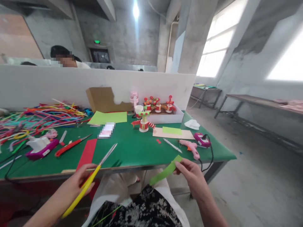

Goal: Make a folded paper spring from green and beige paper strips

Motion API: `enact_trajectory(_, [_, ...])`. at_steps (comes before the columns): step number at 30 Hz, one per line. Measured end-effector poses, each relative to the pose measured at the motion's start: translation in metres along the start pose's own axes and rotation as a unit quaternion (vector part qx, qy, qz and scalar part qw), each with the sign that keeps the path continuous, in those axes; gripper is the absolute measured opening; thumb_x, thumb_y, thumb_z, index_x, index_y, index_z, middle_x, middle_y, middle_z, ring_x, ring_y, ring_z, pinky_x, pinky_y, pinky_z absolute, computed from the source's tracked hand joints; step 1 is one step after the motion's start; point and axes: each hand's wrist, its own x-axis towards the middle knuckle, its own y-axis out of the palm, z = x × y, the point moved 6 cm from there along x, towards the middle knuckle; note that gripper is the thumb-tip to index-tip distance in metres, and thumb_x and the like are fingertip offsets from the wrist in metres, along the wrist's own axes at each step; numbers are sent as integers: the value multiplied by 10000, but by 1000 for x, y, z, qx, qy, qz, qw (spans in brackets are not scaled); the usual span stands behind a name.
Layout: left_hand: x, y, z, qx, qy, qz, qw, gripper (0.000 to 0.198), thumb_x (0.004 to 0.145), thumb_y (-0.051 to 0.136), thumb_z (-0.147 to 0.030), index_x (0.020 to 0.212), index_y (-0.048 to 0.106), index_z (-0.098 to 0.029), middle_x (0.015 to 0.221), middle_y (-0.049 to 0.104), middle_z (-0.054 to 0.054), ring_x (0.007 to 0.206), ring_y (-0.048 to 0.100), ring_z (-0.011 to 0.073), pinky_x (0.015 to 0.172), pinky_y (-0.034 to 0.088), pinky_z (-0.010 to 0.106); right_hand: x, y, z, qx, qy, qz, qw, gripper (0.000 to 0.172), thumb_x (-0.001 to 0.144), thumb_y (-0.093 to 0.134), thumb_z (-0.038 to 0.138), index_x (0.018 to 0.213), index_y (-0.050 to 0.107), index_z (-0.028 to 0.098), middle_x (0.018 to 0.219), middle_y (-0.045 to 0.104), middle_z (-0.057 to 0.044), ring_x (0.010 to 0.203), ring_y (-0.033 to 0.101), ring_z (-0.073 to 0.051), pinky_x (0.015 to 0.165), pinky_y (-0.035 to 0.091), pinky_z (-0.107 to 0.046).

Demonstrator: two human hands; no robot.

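At the front edge of the table, my left hand (80,181) is closed around a pair of scissors (92,179) with a yellow handle. Their metal blades point up and away to the right and look closed. My right hand (190,175) pinches one end of a strip of green paper (163,175), which hangs over my lap toward the left. A red strip (87,154) lies on the table just beyond my left hand. Nearest to my right hand on the tabletop are a pink glue gun (190,147) and a white pen (172,145).
A red-and-white paper-cup figure (143,124) stands mid-table, before a white box (165,118) of similar figures. Pipe cleaners (54,116) pile up at left, near a red-handled cutter (71,146). Green sheets (109,117) lie at the back. A person (63,56) is behind the partition.
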Motion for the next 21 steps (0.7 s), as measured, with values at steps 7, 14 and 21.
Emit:
enact_trajectory(7, [125,29,-49,182,-25,-50,982,339,719,465,-163,1039,577,-168,878,722,149,861,704,306,680,502,344,-17,-12,13,-9,-4,-1,1000,440,629,802,614,657,736,179,595,640,-36,568,574,-166,583,475,-284])
enact_trajectory(14, [158,38,-69,177,-18,-63,982,358,812,440,-229,1083,609,-68,1104,659,298,1140,600,419,901,473,507,-5,34,26,35,13,95,995,375,690,793,537,635,719,174,592,645,-22,550,570,-129,577,469,-244])
enact_trajectory(21, [82,73,-134,-354,112,253,894,568,891,436,-635,1264,472,-209,1081,725,107,940,706,236,844,544,380,35,94,45,90,-23,114,989,296,708,782,469,652,700,190,573,645,-1,543,571,-134,563,473,-252])
